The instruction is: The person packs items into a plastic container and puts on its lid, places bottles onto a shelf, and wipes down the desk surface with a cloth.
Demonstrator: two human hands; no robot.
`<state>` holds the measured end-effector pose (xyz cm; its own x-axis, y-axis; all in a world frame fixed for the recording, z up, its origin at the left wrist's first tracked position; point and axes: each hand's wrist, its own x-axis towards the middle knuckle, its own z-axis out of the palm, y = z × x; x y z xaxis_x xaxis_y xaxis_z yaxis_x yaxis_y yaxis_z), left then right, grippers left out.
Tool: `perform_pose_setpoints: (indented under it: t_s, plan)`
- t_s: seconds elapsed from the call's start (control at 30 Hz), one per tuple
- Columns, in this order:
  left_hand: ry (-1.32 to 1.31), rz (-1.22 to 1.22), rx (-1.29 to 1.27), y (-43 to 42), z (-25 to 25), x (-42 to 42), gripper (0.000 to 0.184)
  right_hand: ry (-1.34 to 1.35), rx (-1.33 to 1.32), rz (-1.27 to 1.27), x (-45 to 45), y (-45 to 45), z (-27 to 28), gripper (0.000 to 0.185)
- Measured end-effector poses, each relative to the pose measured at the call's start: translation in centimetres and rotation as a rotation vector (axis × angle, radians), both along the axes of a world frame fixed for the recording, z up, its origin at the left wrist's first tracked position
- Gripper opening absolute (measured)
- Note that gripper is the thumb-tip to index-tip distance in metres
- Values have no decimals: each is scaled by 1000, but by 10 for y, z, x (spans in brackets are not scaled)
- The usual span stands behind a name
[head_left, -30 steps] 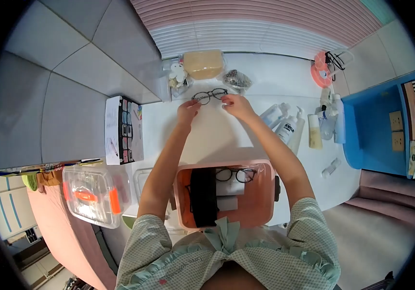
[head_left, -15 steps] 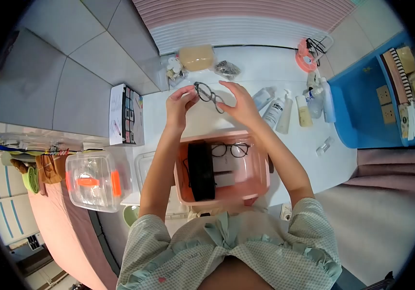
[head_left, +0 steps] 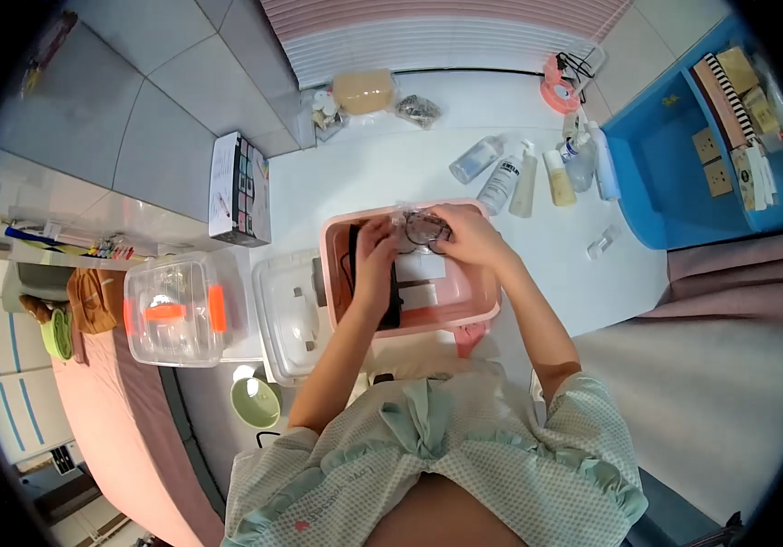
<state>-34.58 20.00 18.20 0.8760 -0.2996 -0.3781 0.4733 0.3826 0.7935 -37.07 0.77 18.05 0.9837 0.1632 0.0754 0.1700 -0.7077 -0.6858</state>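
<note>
Over the far part of a pink bin [head_left: 485, 305] are both my hands. My right hand [head_left: 467, 235] has its fingers closed on a pair of dark-rimmed glasses [head_left: 425, 230], which overlaps the other glasses lying in the bin. My left hand [head_left: 376, 252] is at the left side of the glasses with its fingers bent together; what it grips, if anything, is hidden. Beneath it a black case [head_left: 391, 305] lies along the bin's left side. White boxes [head_left: 421, 267] lie to the right of the case.
Several bottles [head_left: 502, 182] lie right of the bin, near a blue shelf unit [head_left: 633, 173]. A clear lid [head_left: 282, 314] and a clear box with orange latches [head_left: 173, 333] are on the left. Bagged items [head_left: 419, 110] lie at the back, and a patterned box [head_left: 239, 190] stands by the wall.
Both hands have come down from above the white table to the bin, bringing the glasses with them. The view has shifted, showing more of the lid and the green bowl.
</note>
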Motion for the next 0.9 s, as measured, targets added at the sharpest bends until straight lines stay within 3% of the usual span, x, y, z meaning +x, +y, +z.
perform_pose_setpoints:
  t_s: [0.07,0.17,0.27,0.37,0.47,0.57,0.67,0.77,0.9]
  plan:
    - [140,-49,-14,2,-26,-20,43,-51,-109,-14,-7,9,-9,41]
    - [99,66,92,-9,-24,-46,47,-60,-213,13,-4,18,-29,42]
    - [2,-92,-97,-7,-26,-51,50,-70,-221,-23,2,24,-62,43]
    - [159,17,4,-14,-40,-57,44,-115,-171,-38,0,28,-76,46]
    - [145,-123,31,-9,-38,-52,40,98,-189,-177,-6,34,-72,46]
    - [100,-46,-11,-19,-56,-48,38,184,-314,-205,-14,32,-71,48]
    - [107,-101,94,-24,-66,-44,43,265,-273,-336,-28,35,-62,52]
    - [200,-200,27,-33,-54,-44,46,234,-226,-497,-51,43,-32,63]
    - [191,-462,-37,-49,-75,-36,60,188,-150,-631,-68,51,-10,75]
